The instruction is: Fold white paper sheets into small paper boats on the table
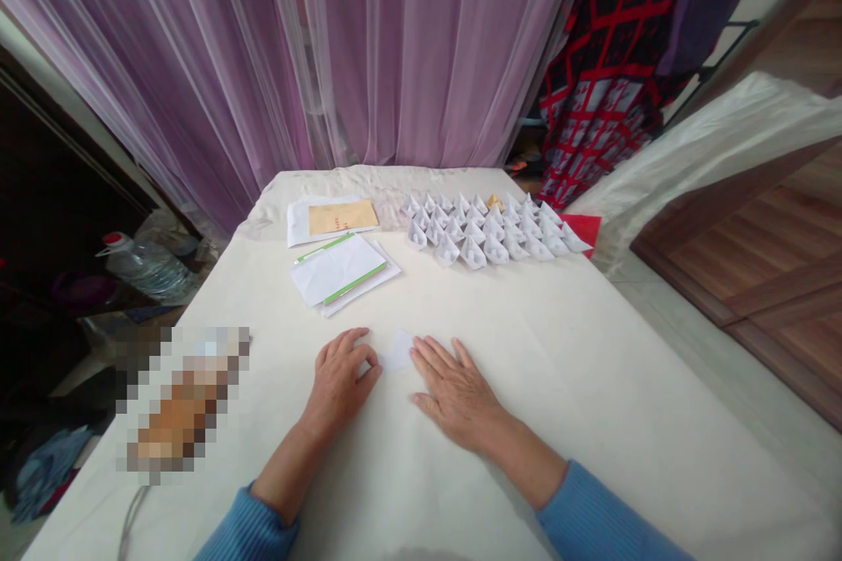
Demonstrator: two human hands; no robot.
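Observation:
A small piece of white folded paper lies flat on the table between my two hands. My left hand is at its left edge, thumb and index finger drawn together on the corner while the other fingers curl. My right hand rests flat, fingers stretched out, with the fingertips pressing on the paper's right side. Farther back on the right stand several rows of small white folded paper boats, with one yellow one among them.
A white cloth covers the table. Back left lie stacked white sheets with green edges and a tan envelope. A pixelated object with a cable sits at the left edge. Red paper shows behind the boats.

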